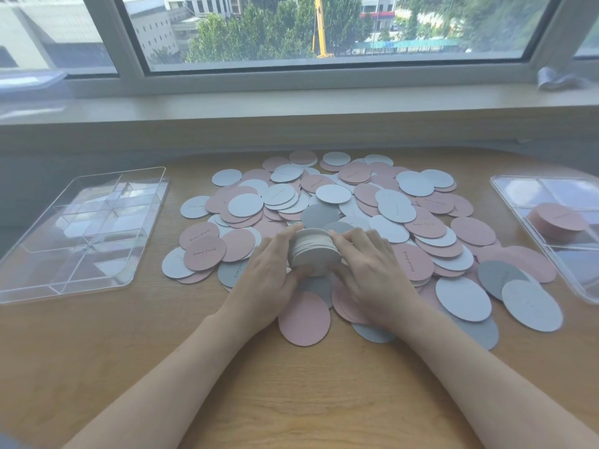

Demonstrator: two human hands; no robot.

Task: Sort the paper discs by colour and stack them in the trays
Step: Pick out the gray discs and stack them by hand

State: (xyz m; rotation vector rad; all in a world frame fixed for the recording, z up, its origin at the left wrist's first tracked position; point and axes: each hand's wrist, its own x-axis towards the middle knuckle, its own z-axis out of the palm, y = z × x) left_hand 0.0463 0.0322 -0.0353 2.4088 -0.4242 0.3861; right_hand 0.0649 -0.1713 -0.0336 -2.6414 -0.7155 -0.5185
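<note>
The left hand (270, 273) and right hand (372, 273) clasp a stack of white discs (314, 252) from either side atop the mixed pile (356, 202) mid-surface, apparently to square its edges before transfer; pink stack (559, 222) already occupies the right tray (505, 196), left tray (97, 228) unfilled.

We note a wooden bench (97, 367) with pale grain, its far edge curved. Behind it runs a broad light sill (291, 105) under a white-framed window (129, 59). On the sill at far right lies a crumpled clear wrapper (557, 80); at far left, a flat pale item (29, 80), blurred. Through the glass we see green trees (259, 30), a yellow crane mast (319, 24), grey buildings (155, 27) and a long teal fence or awning (405, 44).
</note>
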